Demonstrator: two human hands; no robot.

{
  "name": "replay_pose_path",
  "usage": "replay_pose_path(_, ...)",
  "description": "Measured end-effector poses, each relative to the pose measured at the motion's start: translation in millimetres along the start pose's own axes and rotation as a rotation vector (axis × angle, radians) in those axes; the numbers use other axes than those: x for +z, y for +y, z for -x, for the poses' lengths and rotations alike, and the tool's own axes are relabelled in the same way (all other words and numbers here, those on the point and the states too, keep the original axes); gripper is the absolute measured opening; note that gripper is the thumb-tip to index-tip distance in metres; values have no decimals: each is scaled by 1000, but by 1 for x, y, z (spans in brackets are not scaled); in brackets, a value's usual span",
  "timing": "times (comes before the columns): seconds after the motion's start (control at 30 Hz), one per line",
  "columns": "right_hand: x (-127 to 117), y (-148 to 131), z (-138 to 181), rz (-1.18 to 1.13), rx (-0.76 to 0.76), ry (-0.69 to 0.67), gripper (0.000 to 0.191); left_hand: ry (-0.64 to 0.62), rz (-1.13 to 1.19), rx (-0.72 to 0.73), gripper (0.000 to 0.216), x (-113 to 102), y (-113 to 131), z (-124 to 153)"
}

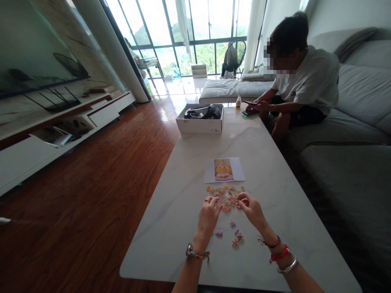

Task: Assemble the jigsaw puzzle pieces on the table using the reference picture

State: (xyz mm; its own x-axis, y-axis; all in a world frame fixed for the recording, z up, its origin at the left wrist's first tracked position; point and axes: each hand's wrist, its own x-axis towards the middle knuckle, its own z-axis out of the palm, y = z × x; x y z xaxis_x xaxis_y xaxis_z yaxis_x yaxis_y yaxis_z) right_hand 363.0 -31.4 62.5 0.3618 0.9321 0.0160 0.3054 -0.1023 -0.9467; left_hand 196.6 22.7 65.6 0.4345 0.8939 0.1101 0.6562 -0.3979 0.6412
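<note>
A pile of small jigsaw puzzle pieces [226, 199], mostly orange, yellow and pink, lies on the white marble-patterned table [171, 228]. At the pile's left edge is my left hand [209, 215], its fingers bent, thumb and forefinger apart, nothing visible between them. My right hand [252, 208] is at the right edge, thumb and forefinger pinched on a small puzzle piece [237, 198] that is mostly hidden. Closer to me, several pieces lie apart, among them a purple piece [219, 233] and a pink piece [235, 243]. Beyond the pile rests a printed reference picture [224, 170] with a yellow figure.
An open white box [200, 126] holding a black-and-white device stands at the table's far end, near a small bottle [238, 102]. Another person [308, 81] sits on the grey sofa [345, 162] at right, holding a phone; another phone [250, 113] lies on the table.
</note>
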Motion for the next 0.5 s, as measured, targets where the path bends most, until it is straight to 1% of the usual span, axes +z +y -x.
replay_pose_path(0.2,-1,1,1,12,-4,-8,15,-15,-2,-3,19,-1,-1,1)
replay_pose_path(0.37,1,2,2,-40,11,-37,19,-17,-2,-5,18,0,-1,3)
replay_pose_path(0.5,1,2,4,-56,25,-47,19,-9,-7,2,18,1,-3,3)
